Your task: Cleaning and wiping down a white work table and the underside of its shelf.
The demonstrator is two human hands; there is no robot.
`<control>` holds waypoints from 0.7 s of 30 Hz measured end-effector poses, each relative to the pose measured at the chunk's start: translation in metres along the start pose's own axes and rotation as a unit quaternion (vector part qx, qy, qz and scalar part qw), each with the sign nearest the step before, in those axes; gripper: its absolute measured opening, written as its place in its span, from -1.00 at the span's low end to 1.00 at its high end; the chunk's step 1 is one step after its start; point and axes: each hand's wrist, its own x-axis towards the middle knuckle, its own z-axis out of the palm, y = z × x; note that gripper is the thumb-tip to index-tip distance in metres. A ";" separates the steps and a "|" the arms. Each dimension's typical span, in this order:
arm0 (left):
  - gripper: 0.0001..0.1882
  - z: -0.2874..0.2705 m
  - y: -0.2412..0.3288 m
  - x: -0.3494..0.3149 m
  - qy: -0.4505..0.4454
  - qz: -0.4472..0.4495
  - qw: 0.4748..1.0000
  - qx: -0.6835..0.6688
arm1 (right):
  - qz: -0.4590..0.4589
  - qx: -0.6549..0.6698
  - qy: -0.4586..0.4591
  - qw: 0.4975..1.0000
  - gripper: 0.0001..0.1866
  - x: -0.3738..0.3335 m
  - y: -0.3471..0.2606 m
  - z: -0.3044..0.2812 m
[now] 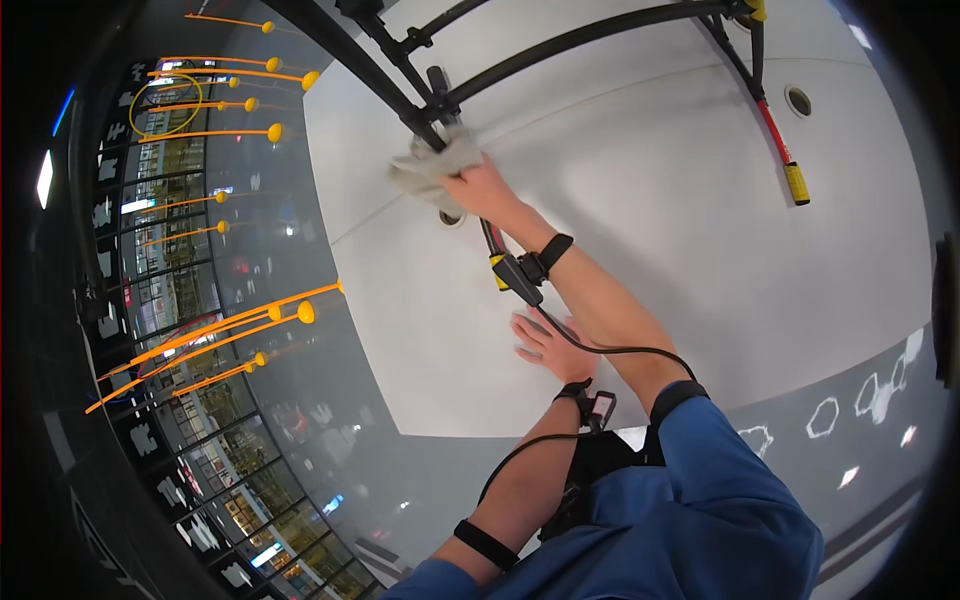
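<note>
My right hand [487, 190] reaches far forward over the white table and grips a crumpled pale grey cloth [425, 168]. The cloth is bunched against a joint of a black tubular frame [568, 52], where several tubes meet. Just below it, a red and yellow leg end [497, 265] of the frame shows, partly covered by my right wrist and its strap. My left hand [553, 345] rests on the table near its front edge, fingers spread and holding nothing. Each wrist wears a black strap with a small cabled device.
The white tabletop [650, 250] has round holes, one a grommet [797, 100] at the right. Another frame leg with a red and yellow end [795, 183] lies toward the right. Beyond the left edge, orange rods with yellow balls [306, 312] stand over a grey floor [350, 390].
</note>
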 end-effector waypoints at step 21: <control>-0.19 0.043 -0.029 0.000 -0.049 0.001 0.998 -0.048 | 0.129 -0.165 -0.027 0.977 -0.44 -0.102 0.047 0.010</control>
